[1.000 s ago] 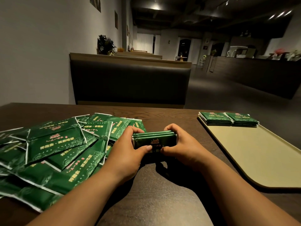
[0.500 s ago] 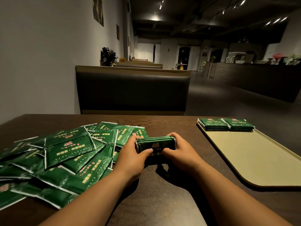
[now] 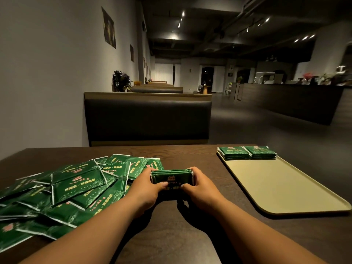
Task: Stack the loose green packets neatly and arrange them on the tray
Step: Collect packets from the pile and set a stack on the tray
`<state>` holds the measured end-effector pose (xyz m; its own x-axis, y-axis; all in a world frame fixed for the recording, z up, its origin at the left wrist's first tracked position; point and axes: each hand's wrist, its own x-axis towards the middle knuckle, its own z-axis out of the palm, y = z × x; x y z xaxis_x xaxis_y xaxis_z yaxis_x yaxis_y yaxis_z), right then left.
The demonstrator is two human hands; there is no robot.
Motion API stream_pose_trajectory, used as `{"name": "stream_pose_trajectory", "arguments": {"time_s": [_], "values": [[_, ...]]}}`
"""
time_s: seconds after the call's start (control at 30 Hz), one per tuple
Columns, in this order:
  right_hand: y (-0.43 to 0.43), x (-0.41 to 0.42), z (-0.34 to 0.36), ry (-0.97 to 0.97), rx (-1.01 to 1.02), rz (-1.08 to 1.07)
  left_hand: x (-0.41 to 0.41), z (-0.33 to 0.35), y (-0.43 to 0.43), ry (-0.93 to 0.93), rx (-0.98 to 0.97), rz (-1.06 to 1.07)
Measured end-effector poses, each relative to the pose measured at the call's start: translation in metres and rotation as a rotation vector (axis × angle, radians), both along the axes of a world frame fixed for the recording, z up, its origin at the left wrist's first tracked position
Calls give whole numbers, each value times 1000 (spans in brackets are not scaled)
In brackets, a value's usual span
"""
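Note:
A small stack of green packets (image 3: 172, 176) stands on edge on the dark wooden table, squeezed between both hands. My left hand (image 3: 145, 187) grips its left end and my right hand (image 3: 199, 186) grips its right end, thumbs on the near face. A loose pile of green packets (image 3: 76, 185) is spread over the table's left side. To the right lies a beige tray (image 3: 285, 189). At its far end two neat stacks of packets (image 3: 247, 153) sit side by side.
The dark table (image 3: 190, 235) ends at a far edge just beyond the tray. Behind it stands a dark padded booth bench (image 3: 147, 121). A grey wall runs along the left; a long counter (image 3: 295, 105) is far off at the right.
The view has tilted upward, so table and hands sit lower in the picture. Both hands still hold the same stack at the same spot on the table.

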<state>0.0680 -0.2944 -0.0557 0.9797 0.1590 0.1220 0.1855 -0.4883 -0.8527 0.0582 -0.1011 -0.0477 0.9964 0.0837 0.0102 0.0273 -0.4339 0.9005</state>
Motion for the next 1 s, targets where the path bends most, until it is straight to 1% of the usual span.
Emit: {"name": "stream_pose_trajectory", "arguments": {"time_s": [0.1, 0.17, 0.3, 0.4, 0.53, 0.7, 0.87, 1.0], "values": [[-8, -6, -2, 14, 87, 23, 1, 2, -2, 9, 9, -20], [-15, -10, -4, 11, 169, 35, -1, 6, -5, 1, -26, -39], [-32, -17, -6, 66, 407, 49, -4, 9, -20, -1, -249, -86], [-47, -22, -2, 98, 548, -1, -4, 5, -36, -10, -400, -71], [-74, -26, 4, 17, 554, -161, -2, 2, -64, -11, -464, -126], [-102, -26, 12, -86, 530, -293, 6, 3, -100, -64, -504, -132], [-127, -17, 19, -64, 638, -374, 18, 4, -138, -63, -473, -114], [-151, -4, 22, -33, 633, -458, 28, 3, -166, -24, -458, -133]]}}
